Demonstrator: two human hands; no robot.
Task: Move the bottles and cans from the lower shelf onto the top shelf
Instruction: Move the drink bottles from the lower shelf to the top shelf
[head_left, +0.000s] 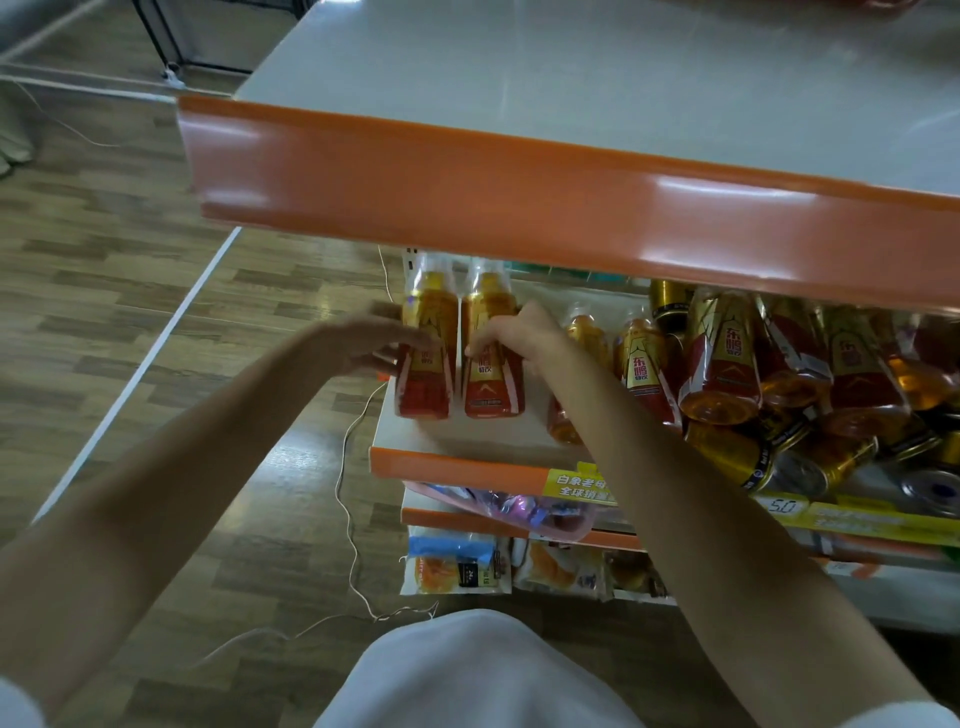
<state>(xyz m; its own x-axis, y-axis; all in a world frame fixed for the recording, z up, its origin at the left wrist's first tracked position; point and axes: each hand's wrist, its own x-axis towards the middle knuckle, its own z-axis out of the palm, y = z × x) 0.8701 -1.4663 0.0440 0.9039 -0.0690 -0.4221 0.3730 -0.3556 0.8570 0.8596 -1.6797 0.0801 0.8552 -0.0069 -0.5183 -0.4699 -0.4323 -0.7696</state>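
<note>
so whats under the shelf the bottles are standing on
A pinkish plastic pack pokes out of the next shelf down, with snack packets below that. The right forearm and the shelf edges hide whatever lies farther back.

2 bare forearms (156, 493) — white short sleeves (15, 704) — and a pale-grey garment (467, 675) below.

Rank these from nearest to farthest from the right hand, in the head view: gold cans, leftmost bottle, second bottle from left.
1. Second bottle: held by the right hand.
2. Leftmost bottle: upright, just left of it.
3. Gold cans: far right, lying in the pile.
</note>
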